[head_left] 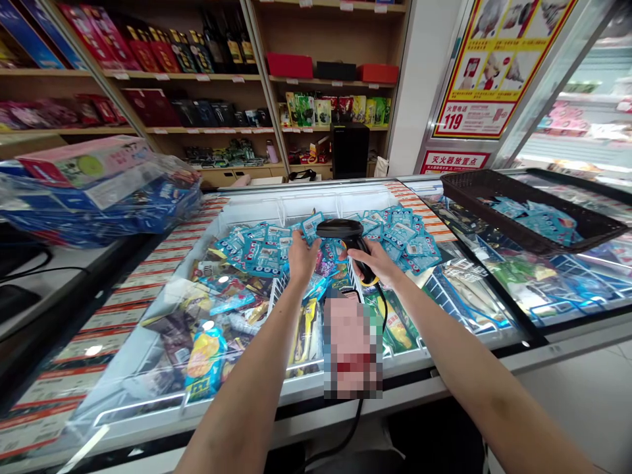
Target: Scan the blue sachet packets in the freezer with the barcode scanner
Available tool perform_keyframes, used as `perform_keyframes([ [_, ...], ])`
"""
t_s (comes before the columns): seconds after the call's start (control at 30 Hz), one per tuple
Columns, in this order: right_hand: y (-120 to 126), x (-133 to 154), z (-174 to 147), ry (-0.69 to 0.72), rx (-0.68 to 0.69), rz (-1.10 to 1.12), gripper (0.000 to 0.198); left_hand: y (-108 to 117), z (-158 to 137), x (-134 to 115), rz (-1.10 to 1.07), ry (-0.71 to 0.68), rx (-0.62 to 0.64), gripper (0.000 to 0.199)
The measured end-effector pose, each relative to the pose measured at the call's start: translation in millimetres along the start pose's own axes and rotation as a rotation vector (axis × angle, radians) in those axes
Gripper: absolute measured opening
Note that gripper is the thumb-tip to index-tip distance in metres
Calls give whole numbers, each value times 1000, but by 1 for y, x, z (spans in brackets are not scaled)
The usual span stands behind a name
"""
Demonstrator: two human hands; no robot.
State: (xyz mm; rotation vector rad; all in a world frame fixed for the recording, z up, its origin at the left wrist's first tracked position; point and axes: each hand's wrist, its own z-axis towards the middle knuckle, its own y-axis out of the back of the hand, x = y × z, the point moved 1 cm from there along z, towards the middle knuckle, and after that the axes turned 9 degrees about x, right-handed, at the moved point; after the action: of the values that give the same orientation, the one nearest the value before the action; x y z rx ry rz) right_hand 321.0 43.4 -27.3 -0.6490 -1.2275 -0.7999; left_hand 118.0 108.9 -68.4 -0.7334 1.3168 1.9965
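My left hand point(302, 258) is closed on the edge of a blue packet point(312, 225) with a white printed label, held above the freezer's glass top. In my right hand point(371, 260) is a black barcode scanner point(340, 229), gripped by its handle, its head turned towards that packet. A cable runs down from the handle. Many like blue packets lie spread on the glass on both sides, one pile point(261, 250) at the left and another point(407, 237) at the right. A phone-like item point(345, 342), blurred out in part, lies on the glass nearer me.
Under the glass of the freezer point(118, 388) are wrapped ice creams. A dark woven basket point(553, 230) with more blue packets stands at the right. Plastic-wrapped boxes point(99, 191) are stacked at the left. Shelves of goods point(197, 76) line the back.
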Motion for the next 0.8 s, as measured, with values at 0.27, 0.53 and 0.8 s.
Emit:
perform_keyframes([
  [0.27, 13, -8, -4, -48, -92, -34, 41, 11, -11, -11, -44, -21, -161, 40],
  [0.53, 17, -8, -6, -37, -107, 3, 39, 44, -20, -6, 369, 52, -154, 38],
  [0.8, 16, -5, -9, -52, -117, 24, 37, 57, -41, -12, 580, -121, -185, 46],
])
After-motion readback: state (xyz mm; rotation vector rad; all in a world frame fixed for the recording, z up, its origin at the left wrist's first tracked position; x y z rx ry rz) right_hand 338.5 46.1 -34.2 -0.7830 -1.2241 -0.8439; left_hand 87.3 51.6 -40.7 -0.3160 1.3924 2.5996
